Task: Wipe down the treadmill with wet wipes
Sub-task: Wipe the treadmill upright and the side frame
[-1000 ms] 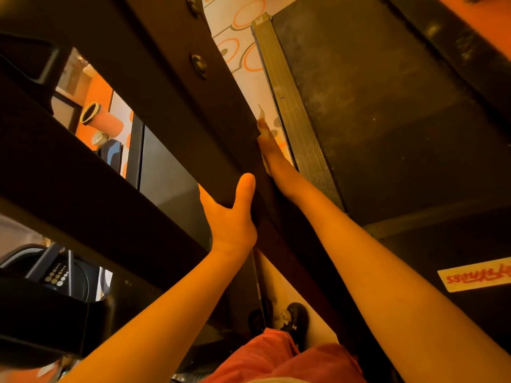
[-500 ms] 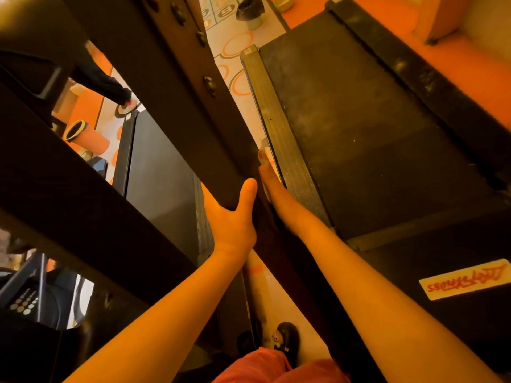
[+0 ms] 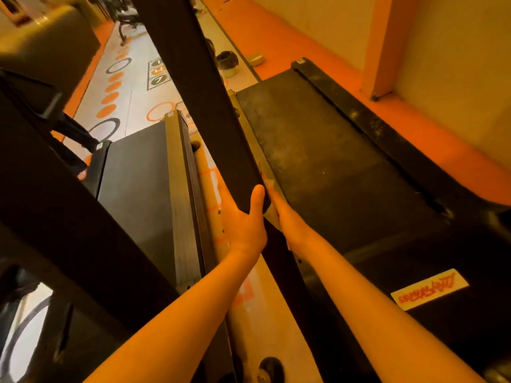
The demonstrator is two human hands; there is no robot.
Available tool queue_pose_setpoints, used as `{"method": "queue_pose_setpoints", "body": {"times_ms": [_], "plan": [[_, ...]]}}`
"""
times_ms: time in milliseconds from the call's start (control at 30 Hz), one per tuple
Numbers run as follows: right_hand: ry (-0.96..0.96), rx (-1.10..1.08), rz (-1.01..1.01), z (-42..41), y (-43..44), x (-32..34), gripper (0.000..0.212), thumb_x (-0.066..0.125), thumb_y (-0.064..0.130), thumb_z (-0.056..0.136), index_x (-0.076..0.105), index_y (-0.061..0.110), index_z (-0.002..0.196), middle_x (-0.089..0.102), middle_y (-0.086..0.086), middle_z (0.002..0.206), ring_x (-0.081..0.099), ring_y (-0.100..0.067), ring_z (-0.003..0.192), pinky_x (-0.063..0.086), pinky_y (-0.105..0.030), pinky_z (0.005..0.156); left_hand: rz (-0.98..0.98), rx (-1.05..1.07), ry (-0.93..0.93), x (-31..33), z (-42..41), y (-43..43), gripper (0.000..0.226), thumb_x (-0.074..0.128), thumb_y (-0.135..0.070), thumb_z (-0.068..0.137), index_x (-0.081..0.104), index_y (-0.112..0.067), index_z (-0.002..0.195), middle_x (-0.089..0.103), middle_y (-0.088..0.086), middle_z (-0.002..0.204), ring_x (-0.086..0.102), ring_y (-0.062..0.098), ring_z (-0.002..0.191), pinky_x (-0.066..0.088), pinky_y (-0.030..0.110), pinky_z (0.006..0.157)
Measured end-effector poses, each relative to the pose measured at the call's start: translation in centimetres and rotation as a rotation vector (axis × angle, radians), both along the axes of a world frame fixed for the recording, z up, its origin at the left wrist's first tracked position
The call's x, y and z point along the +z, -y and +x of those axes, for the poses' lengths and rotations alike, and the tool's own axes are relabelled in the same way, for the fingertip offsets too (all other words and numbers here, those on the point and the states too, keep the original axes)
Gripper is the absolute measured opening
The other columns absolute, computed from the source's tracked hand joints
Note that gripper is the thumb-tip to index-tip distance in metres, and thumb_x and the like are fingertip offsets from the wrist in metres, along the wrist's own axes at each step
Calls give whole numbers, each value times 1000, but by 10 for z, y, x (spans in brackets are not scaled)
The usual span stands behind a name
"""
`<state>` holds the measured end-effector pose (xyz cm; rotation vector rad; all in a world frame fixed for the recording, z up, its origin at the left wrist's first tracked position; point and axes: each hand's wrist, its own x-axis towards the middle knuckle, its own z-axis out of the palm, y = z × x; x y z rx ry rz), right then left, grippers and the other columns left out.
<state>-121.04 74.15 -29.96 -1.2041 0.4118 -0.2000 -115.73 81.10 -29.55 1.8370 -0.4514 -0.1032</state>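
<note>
Hands meet on the black beam (image 3: 199, 106) of the treadmill (image 3: 318, 150), a long slanted bar that runs from the top middle of the view down past the person's wrists toward the bottom right. The left hand (image 3: 243, 222) grips it from the near side: thumb laid up the front face, the other fingers wrapped round behind and out of sight. The right hand (image 3: 287, 219) lies along the beam's far edge, fingers stretched straight up it and pressed flat, not curled; whether a wipe sits under that palm I cannot tell. The treadmill itself lies to the right of the beam, its dark belt (image 3: 340, 183) lengthwise away from the person, near end under the right forearm by a yellow label (image 3: 428, 288), far end pointing at a small lined bin (image 3: 227, 62) on the floor (image 3: 132, 106). Left of the beam, a second treadmill (image 3: 135, 175) lies parallel, just beside it, pointing the same way. A dark shoe (image 3: 269, 369) shows at the bottom edge, between the two machines.
</note>
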Motion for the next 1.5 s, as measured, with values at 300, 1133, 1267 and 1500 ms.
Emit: {"method": "queue_pose_setpoints", "body": {"times_ms": [300,1133,1267,1500], "plan": [[56,-133,-97,-19,-24,14,48,22,39,103,28,27,150,38,4,150,42,-7,132,38,-13,100,-103,-150,-58,16,2,-14,89,58,-63,83,16,-28,154,27,-4,158,29,9,141,32,35,115],[139,-208,-298,8,-18,19,43,26,41,100,17,44,142,20,24,152,20,20,132,19,1,102,-243,-161,64,18,29,5,78,38,-69,87,13,-28,148,25,4,159,26,16,146,26,44,119],[143,-149,-211,19,-2,24,42,16,35,104,19,36,146,22,20,150,16,7,138,16,-13,111,-304,-198,-14,22,30,6,70,41,-50,90,19,-22,150,35,2,154,37,13,140,37,28,113],[174,3,-100,49,20,26,69,24,60,95,14,26,155,19,6,160,18,-9,146,15,-40,122,-323,-68,41,19,25,13,67,40,-53,83,30,-22,141,48,-16,132,49,-11,121,40,10,98]]}}
